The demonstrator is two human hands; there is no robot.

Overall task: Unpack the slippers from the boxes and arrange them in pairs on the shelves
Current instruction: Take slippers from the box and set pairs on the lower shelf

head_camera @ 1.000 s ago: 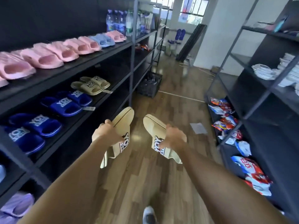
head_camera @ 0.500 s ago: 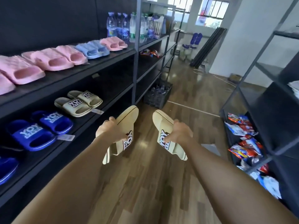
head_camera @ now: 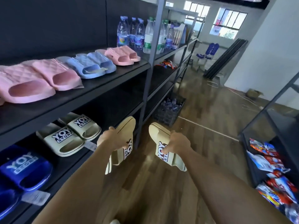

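My left hand [head_camera: 113, 140] grips a beige slipper [head_camera: 124, 135] by its strap, toe pointing up and away. My right hand [head_camera: 178, 143] holds the matching beige slipper [head_camera: 157, 131] the same way. Both hang over the wooden floor, just right of the black shelf unit [head_camera: 97, 92]. A beige pair [head_camera: 69, 135] lies on the middle shelf, close to my left hand. Blue slippers [head_camera: 24, 167] sit to its left. On the upper shelf lie pink slippers [head_camera: 35, 80], a light blue pair [head_camera: 92, 65] and another pink pair [head_camera: 123, 56].
Water bottles [head_camera: 137, 36] stand at the far end of the upper shelf. A dark crate of bottles [head_camera: 168, 110] sits on the floor ahead. Snack packets [head_camera: 271, 167] fill the low shelf on the right. A grey upright post [head_camera: 145, 88] divides the shelf bays.
I have walked forward along the shelves; the slippers on them have slid left and nearer in view. Both hands keep the same grip on the beige slippers, now level with the beige pair.
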